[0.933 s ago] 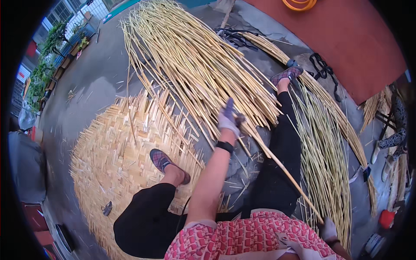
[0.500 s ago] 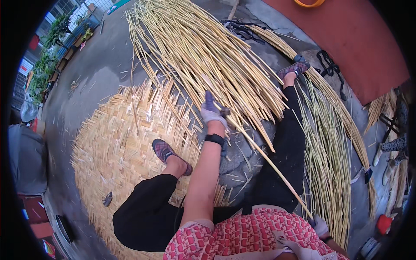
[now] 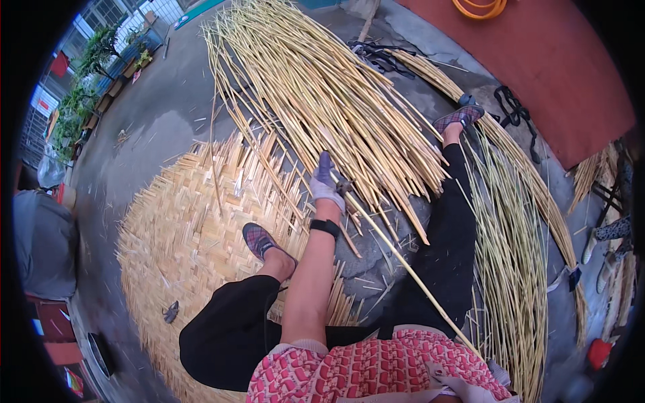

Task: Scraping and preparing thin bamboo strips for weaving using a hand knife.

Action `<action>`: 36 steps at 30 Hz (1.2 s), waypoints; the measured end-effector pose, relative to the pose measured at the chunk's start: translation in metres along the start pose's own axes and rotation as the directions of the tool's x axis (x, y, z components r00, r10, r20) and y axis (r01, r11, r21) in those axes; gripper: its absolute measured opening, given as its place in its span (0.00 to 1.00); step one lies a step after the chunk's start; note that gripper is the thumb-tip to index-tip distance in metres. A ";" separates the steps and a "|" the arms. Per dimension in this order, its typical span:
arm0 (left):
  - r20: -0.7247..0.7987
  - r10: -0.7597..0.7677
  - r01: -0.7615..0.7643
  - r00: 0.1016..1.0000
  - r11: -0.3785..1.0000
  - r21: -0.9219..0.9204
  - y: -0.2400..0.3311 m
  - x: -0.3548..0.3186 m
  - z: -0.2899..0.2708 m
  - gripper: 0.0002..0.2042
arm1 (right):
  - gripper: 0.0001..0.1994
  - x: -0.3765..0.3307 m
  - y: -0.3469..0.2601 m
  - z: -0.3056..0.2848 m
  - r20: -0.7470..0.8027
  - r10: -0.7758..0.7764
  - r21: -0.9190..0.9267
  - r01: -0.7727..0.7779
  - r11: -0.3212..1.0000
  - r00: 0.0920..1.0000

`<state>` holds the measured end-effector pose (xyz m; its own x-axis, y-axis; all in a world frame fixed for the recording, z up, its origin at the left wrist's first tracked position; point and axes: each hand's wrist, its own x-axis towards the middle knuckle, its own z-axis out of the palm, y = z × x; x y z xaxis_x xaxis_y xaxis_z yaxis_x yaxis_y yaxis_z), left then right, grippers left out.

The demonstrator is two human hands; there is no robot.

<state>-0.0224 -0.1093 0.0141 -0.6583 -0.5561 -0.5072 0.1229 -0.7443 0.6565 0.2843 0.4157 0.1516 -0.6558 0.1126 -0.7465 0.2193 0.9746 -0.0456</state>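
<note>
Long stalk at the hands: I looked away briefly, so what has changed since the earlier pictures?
The left hand has shifted left relative to the stalk pile. The right hand has drawn in toward the body, now mostly hidden by the pink shirt. The long stalk still runs between them; no letting go shows. The woven mat and the left shoe on it stay put.

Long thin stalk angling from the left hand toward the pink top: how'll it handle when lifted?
Probably light: the stalk is very slender for its length. Likely fairly stiff: it runs nearly straight from the left hand, without visible droop. Might snap or flex if forced sideways, given that thinness.
</note>
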 end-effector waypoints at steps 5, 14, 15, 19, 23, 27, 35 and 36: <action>0.107 -0.357 0.369 0.928 0.919 -0.137 -0.077 -0.103 0.033 0.12 | 0.15 0.076 -0.068 -0.005 -0.338 -0.248 0.217 0.332 0.918 0.908; 0.130 -0.156 0.146 0.979 0.986 0.082 -0.016 0.029 0.019 0.15 | 0.08 0.050 0.021 0.053 -0.181 -0.106 0.095 0.124 0.988 0.978; 0.033 -0.079 0.076 0.996 0.992 0.097 0.010 0.050 0.021 0.16 | 0.07 0.042 0.056 0.066 -0.135 -0.016 0.043 0.022 0.999 0.991; -0.083 0.140 -0.127 0.987 0.980 0.152 0.088 0.092 0.030 0.21 | 0.09 0.037 0.200 0.097 -0.277 0.223 0.200 -0.171 0.965 0.935; -0.034 0.139 -0.090 0.990 0.791 0.605 0.065 0.094 -0.003 0.15 | 0.13 0.064 0.294 0.064 -0.386 0.738 0.914 0.121 0.387 0.553; -0.215 -0.519 0.428 0.827 0.335 0.839 -0.035 0.095 -0.072 0.17 | 0.14 0.160 0.248 -0.027 -0.617 0.469 0.026 -0.579 0.815 0.632; 0.079 -0.475 0.304 0.877 0.672 0.675 -0.014 -0.040 -0.039 0.11 | 0.12 0.284 -0.184 -0.163 -0.724 -0.558 -0.033 0.788 0.615 0.406; 0.163 -0.457 0.256 0.874 0.720 0.645 -0.002 -0.070 -0.029 0.10 | 0.12 0.276 -0.241 -0.166 -0.612 -0.702 0.048 0.903 0.427 0.364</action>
<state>0.0453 -0.0794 0.0316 -0.7530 -0.0856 -0.6525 -0.5590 -0.4399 0.7028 -0.0697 0.2446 0.0666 -0.8351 -0.5242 0.1667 -0.4639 0.5084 -0.7254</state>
